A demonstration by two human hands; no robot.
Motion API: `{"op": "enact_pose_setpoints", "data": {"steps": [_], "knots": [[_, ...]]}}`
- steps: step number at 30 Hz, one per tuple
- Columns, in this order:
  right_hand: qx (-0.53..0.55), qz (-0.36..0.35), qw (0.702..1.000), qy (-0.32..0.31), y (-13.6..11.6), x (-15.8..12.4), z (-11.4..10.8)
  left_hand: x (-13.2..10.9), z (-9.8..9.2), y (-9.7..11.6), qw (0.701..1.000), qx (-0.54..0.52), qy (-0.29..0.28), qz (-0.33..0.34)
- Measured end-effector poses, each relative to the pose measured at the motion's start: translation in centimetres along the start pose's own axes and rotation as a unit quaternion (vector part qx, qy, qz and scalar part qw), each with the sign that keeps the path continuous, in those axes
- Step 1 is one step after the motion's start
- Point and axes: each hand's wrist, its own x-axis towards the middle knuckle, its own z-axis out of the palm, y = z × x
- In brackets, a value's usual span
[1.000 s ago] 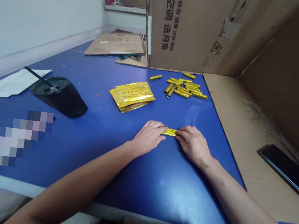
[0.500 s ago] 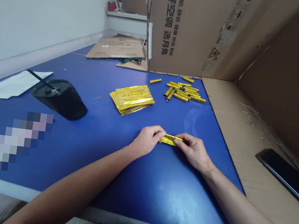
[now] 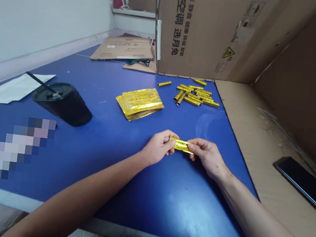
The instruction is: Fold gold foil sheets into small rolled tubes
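Observation:
Between my two hands is a narrow folded strip of shiny gold foil (image 3: 182, 145), held low over the blue table. My left hand (image 3: 160, 145) pinches its left end, thumb on top. At the right end, my right hand (image 3: 207, 154) grips it between thumb and fingers. Beyond my hands lies a stack of flat gold foil packets (image 3: 141, 102). Farther back and to the right is a loose pile of folded gold strips (image 3: 193, 96), several of them overlapping. One more gold strip (image 3: 164, 84) sits apart, left of that pile.
A black tumbler with a straw (image 3: 63, 103) stands at the left near a white paper packet (image 3: 14, 87). Cardboard sheets (image 3: 123, 49) lie at the back left. A large carton (image 3: 206, 32) rises behind the table. At the right, a black phone (image 3: 305, 186) rests on cardboard.
Both hands have lifted and turned the foil strip slightly, so more of its broad face shows. The fingers have shifted beneath it. The view has tilted a little.

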Motion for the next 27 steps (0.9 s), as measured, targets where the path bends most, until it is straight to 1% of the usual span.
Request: {"op": "enact_pose_setpoints", "data": {"steps": [3, 5, 9, 14, 16, 18, 20, 22, 24, 25, 27], "knots": [[0.022, -0.004, 1.000, -0.002, -0.1, -0.1, 0.2, 0.0, 0.0, 0.0, 0.999, -0.020, 0.035, -0.013], [0.035, -0.008, 0.999, -0.011, -0.1, -0.2, 0.2, 0.1, 0.0, 0.0, 0.998, -0.021, 0.049, -0.012], [0.037, -0.021, 0.999, -0.017, 0.0, -0.3, 0.4, 0.1, 0.0, 0.0, 0.998, -0.019, 0.053, -0.006], [0.003, -0.032, 0.999, -0.009, 0.5, -0.1, 0.3, 0.0, 0.2, 0.0, 0.998, -0.026, 0.053, -0.014], [-0.022, -0.045, 0.999, 0.003, 0.8, 0.0, 0.3, 0.1, 0.0, -0.1, 0.998, -0.028, 0.054, -0.017], [-0.050, -0.065, 0.996, 0.033, 0.9, -0.1, 0.2, 0.2, -0.2, -0.2, 0.998, -0.029, 0.059, -0.020], [-0.129, -0.125, 0.981, 0.067, 0.9, -0.2, 0.1, 0.3, -0.4, -0.2, 0.997, -0.032, 0.067, -0.024], [-0.239, -0.207, 0.946, 0.077, 0.7, -0.5, 0.1, 0.3, -0.4, -0.1, 0.996, -0.037, 0.070, -0.031], [-0.320, -0.263, 0.908, 0.064, 0.5, -0.8, 0.2, 0.3, -0.4, 0.0, 0.996, -0.046, 0.065, -0.039], [-0.331, -0.269, 0.903, 0.055, 0.4, -0.9, 0.3, 0.3, -0.4, 0.1, 0.996, -0.050, 0.062, -0.042], [-0.326, -0.262, 0.907, 0.045, 0.3, -0.9, 0.4, 0.3, -0.3, 0.2, 0.996, -0.059, 0.054, -0.047]]}}
